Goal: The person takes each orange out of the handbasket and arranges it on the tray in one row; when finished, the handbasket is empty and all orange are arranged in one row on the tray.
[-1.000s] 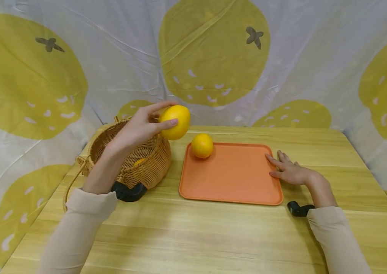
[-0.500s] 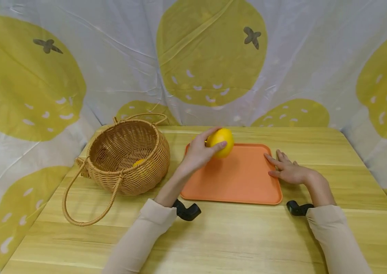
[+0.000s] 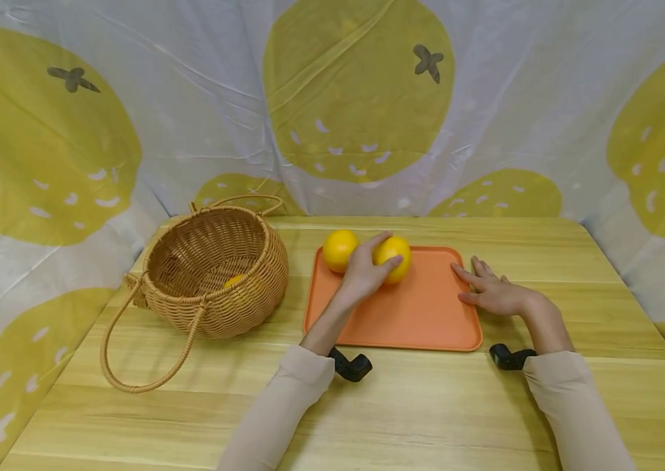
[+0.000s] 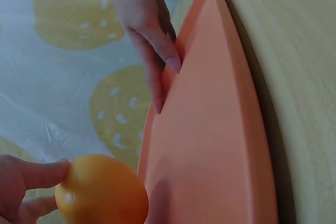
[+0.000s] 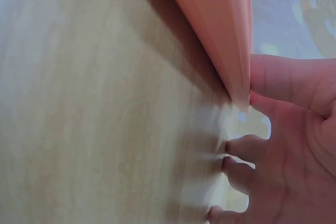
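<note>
Head view shows the left hand (image 3: 362, 271) grasping a yellow-orange fruit (image 3: 395, 259), thumb on the near side and fingers reaching round the far side. This held fruit sits at the left fingertips, over the back part of an orange tray (image 3: 421, 314) and well apart from the right hand (image 3: 496, 296), which lies across the tray on its right. Whether the fruit's underside touches the tray cannot be told, even from the left wrist view.

The right hand grasps nothing; its fingers are extended and spread. The right wrist view shows its thumb and forefinger against the tray's rim, while the other fingertips meet the wooden surface (image 3: 427, 412) just beside it.

Left of the held fruit, a second fruit (image 3: 340, 250) rests in the tray's back left corner, partly behind the left hand; any contact between the two cannot be made out.

Further left, apart from the tray, a round wicker basket (image 3: 256, 301) stands upright, one looped handle (image 3: 132, 389) hanging down in front. Something yellow (image 3: 234, 280) lies inside it, mostly hidden.

A black device (image 3: 353, 367) juts out by the left wrist, below a rolled beige sleeve (image 3: 285, 402). Behind everything hangs a pale cloth (image 3: 209, 124) printed with large yellow fruit shapes.
</note>
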The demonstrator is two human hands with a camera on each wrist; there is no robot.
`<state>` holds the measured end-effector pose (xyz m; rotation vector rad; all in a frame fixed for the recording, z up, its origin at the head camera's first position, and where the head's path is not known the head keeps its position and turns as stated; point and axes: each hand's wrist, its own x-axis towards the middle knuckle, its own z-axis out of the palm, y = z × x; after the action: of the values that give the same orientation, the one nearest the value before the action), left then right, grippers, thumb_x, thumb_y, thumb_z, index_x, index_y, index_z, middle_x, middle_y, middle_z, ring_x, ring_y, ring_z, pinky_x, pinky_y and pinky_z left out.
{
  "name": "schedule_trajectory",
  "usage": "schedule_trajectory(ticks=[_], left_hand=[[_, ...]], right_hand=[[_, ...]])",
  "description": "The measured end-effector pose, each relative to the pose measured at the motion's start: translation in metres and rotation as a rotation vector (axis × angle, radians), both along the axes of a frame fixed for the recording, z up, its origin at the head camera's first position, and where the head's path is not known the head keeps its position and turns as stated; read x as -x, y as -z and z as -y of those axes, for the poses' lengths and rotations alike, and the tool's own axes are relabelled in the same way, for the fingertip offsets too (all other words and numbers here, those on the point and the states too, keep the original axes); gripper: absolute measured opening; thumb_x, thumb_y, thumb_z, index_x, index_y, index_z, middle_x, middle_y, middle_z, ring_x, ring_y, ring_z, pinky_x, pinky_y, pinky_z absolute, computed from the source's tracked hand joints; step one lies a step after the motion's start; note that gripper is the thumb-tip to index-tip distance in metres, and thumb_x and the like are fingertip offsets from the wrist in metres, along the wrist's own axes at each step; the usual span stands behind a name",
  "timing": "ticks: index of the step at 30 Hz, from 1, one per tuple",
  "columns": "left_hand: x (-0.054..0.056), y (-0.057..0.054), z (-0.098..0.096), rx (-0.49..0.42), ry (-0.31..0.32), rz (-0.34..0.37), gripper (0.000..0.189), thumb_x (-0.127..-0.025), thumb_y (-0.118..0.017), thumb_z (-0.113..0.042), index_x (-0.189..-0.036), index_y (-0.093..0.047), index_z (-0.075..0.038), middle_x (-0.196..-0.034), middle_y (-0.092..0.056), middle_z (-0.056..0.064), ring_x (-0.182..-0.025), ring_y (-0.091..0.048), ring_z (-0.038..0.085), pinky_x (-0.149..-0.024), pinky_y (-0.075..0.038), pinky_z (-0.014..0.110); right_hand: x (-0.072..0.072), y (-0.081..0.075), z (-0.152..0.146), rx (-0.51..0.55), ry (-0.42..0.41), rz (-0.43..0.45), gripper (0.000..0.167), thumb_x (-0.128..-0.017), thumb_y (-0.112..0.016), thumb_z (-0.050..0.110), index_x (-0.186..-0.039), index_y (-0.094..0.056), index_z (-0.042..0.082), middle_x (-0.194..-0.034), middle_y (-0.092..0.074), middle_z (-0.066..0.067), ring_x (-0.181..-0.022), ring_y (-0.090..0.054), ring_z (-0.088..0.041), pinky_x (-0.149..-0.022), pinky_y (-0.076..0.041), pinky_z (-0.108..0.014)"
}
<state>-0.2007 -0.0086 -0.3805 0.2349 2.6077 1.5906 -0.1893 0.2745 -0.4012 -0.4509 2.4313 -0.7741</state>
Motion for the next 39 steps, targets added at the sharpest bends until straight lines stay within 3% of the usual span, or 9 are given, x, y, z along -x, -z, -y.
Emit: schedule_trajectory(ticks=[5, 16, 24, 29, 34, 39], left_hand=[[-0.001, 0.004, -0.002, 0.044, -0.033, 0.012, 0.053, -0.098, -0.073, -0.021, -0.149, -0.058, -0.018, -0.149, -0.058, 0.017, -0.136, -0.051, 0.039, -0.114, -0.041, 0.054], [0.003, 0.011, 0.000, 0.057, -0.101, 0.041, 0.053, -0.102, -0.067, -0.026, -0.153, -0.053, -0.018, -0.155, -0.052, 0.016, -0.142, -0.044, 0.041, -0.117, -0.038, 0.056], [0.005, 0.012, 0.005, 0.100, -0.191, -0.002, 0.046, -0.105, -0.061, -0.027, -0.149, -0.056, -0.015, -0.141, -0.052, 0.025, -0.130, -0.051, 0.041, -0.110, -0.042, 0.057], [0.003, 0.012, 0.006, 0.123, -0.121, 0.004, 0.055, -0.101, -0.068, -0.025, -0.153, -0.051, -0.015, -0.147, -0.047, 0.026, -0.132, -0.051, 0.043, -0.111, -0.043, 0.059], [0.001, 0.012, 0.006, 0.138, -0.041, -0.066, 0.063, -0.093, -0.077, -0.015, -0.151, -0.052, -0.011, -0.151, -0.049, 0.019, -0.137, -0.049, 0.041, -0.115, -0.041, 0.058], [0.001, 0.012, 0.004, 0.141, -0.045, -0.106, 0.062, -0.092, -0.077, -0.013, -0.149, -0.053, -0.008, -0.149, -0.052, 0.019, -0.136, -0.051, 0.041, -0.114, -0.040, 0.057]], right_hand=[[-0.001, 0.001, -0.001, -0.004, 0.002, -0.006, 0.075, -0.109, -0.052, 0.031, -0.165, -0.011, 0.002, -0.164, 0.021, -0.038, -0.151, 0.020, -0.058, -0.112, 0.013, -0.080], [-0.002, -0.002, 0.001, -0.015, -0.004, -0.015, 0.074, -0.109, -0.051, 0.032, -0.165, -0.012, 0.002, -0.164, 0.019, -0.039, -0.152, 0.018, -0.057, -0.113, 0.012, -0.080], [0.000, -0.002, 0.002, -0.008, -0.013, -0.007, 0.075, -0.109, -0.051, 0.034, -0.165, -0.012, 0.001, -0.164, 0.019, -0.038, -0.152, 0.018, -0.057, -0.113, 0.010, -0.080], [-0.001, -0.001, 0.001, -0.015, -0.008, -0.007, 0.075, -0.110, -0.051, 0.033, -0.165, -0.012, 0.001, -0.164, 0.019, -0.039, -0.152, 0.018, -0.057, -0.113, 0.010, -0.080], [-0.002, -0.001, -0.001, -0.018, -0.002, -0.005, 0.075, -0.109, -0.051, 0.033, -0.165, -0.012, 0.002, -0.164, 0.020, -0.038, -0.152, 0.018, -0.057, -0.113, 0.011, -0.080], [-0.002, -0.001, -0.001, -0.022, -0.002, -0.009, 0.075, -0.109, -0.051, 0.033, -0.166, -0.012, 0.002, -0.164, 0.020, -0.038, -0.152, 0.018, -0.057, -0.114, 0.010, -0.080]])
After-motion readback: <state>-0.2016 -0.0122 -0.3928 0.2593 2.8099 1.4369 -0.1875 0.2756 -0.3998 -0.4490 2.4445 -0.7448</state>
